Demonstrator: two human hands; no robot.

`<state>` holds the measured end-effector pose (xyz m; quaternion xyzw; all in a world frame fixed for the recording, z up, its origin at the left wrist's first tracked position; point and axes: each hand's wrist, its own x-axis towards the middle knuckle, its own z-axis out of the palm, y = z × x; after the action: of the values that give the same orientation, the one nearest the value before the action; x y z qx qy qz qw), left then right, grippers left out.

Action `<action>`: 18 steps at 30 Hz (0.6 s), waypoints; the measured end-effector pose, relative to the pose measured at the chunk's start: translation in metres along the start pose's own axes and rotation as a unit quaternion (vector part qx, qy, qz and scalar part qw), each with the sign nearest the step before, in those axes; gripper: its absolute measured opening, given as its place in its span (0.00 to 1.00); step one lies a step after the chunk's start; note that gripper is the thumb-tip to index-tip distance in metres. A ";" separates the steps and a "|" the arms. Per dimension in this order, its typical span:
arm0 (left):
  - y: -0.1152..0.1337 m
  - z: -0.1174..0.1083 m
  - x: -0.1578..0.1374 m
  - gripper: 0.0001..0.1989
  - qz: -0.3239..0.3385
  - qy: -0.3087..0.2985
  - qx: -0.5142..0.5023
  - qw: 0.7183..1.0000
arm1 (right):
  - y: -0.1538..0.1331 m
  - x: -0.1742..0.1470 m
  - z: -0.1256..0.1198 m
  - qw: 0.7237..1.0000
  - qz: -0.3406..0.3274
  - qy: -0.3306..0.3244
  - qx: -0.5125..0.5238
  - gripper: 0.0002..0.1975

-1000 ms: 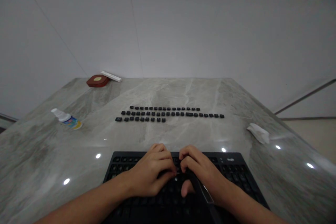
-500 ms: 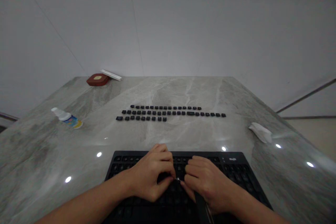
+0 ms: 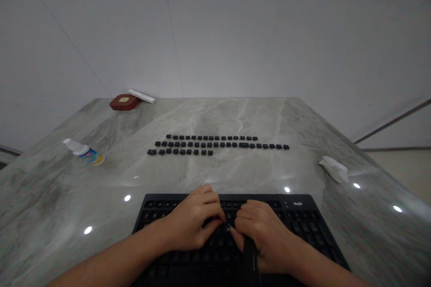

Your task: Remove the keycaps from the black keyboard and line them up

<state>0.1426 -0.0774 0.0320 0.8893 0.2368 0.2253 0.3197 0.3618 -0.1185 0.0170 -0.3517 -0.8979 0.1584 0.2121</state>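
Note:
A black keyboard [image 3: 195, 273] lies in front of me, with both my hands over its middle. My left hand [image 3: 195, 219] is closed, thumb and forefinger pinched at a small dark piece that looks like a keycap [image 3: 225, 228]. My right hand [image 3: 266, 233] is wrapped round a black-handled tool [image 3: 249, 260], whose small shiny tip points at the left fingertips. Exactly how the tip meets the keycap is hidden. Beyond the keyboard, loose black keycaps [image 3: 209, 144] lie in three rows on the stone-patterned table [image 3: 269, 170].
A spray bottle [image 3: 84, 151] lies on its side at the left. A reddish-brown case [image 3: 124, 103] and a white strip [image 3: 141, 96] are at the far left corner. On the right lies a crumpled white tissue [image 3: 334, 169]. A wall [image 3: 229, 40] stands behind the table.
The tool's handle in my right hand has swung to a more upright line, its lower end moving left. My left hand has risen slightly. The keycap rows are unchanged.

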 end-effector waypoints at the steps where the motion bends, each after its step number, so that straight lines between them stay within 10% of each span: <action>1: 0.000 0.000 0.000 0.06 -0.001 0.002 0.002 1.000 | -0.001 0.000 0.000 1.000 0.014 0.005 0.002 0.11; 18: -0.001 0.001 -0.002 0.09 -0.007 0.008 0.021 1.000 | -0.021 -0.006 0.005 0.983 0.177 0.038 -0.018 0.14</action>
<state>0.1418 -0.0782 0.0299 0.8922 0.2505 0.2251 0.3009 0.3521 -0.1382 0.0205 -0.5144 -0.8157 0.1637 0.2081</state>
